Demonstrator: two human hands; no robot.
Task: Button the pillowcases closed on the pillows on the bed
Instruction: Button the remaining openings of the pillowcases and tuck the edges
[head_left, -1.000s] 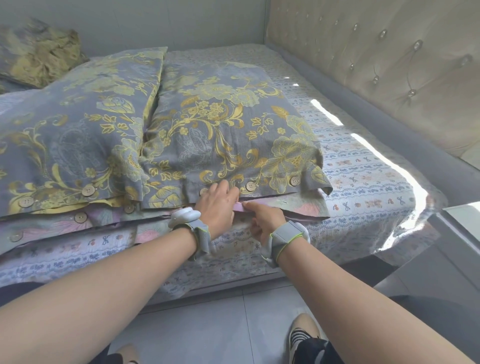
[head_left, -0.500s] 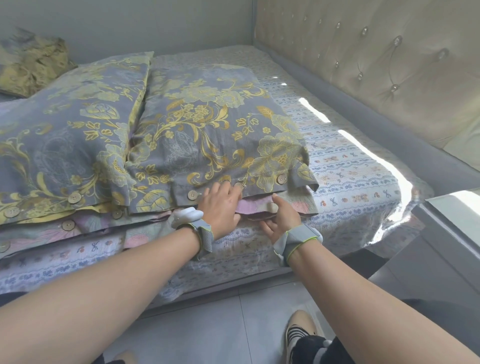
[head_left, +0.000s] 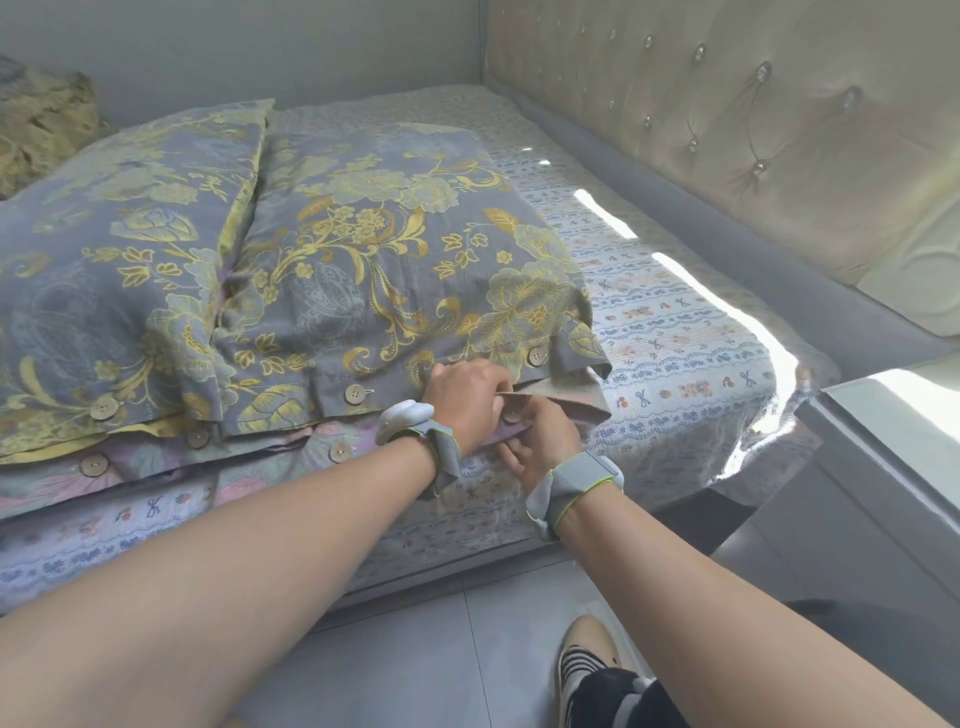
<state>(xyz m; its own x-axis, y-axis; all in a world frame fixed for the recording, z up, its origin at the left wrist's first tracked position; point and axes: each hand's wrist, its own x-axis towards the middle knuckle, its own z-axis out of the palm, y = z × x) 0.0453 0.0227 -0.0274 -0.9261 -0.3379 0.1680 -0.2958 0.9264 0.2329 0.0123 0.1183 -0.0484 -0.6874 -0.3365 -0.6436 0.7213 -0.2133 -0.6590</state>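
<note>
While pinching the folded flap (head_left: 545, 402) of the grey, gold-flowered cotton pillowcase (head_left: 384, 280) on the bed (head_left: 675, 364) with both hands' fingers (head_left: 511, 439), mid-buttoning; next, threading the round wooden button (head_left: 510, 416) through its hole.

bare sheet (head_left: 675, 332) right, pillows (head_left: 363, 260) left

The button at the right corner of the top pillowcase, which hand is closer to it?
Left. The left hand lies on the hem just left of that button. The right hand is lower, pinching the lower flap below it.
</note>
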